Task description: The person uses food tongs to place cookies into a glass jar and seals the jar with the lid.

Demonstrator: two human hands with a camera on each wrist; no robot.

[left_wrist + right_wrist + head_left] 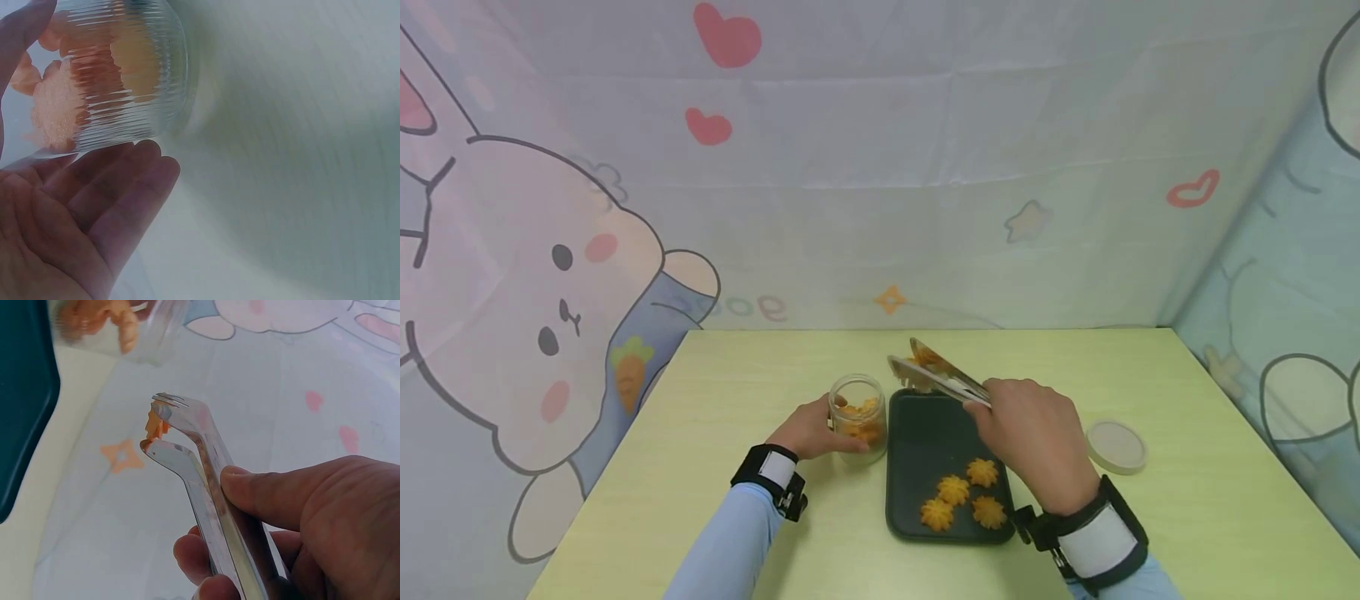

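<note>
My left hand grips a ribbed clear glass jar, thumb on one side and fingers on the other. Inside the open-topped jar lie several orange-yellow cookies. With my right hand I hold metal tongs, whose tips are above the far end of a dark tray, to the right of the jar. The right wrist view has one flower-shaped cookie pinched between the tong tips. Several more cookies sit at the tray's near end.
A round whitish lid lies on the pale yellow table, right of the tray. Behind the table hangs a cloth backdrop with hearts and a cartoon rabbit; it continues along the right side.
</note>
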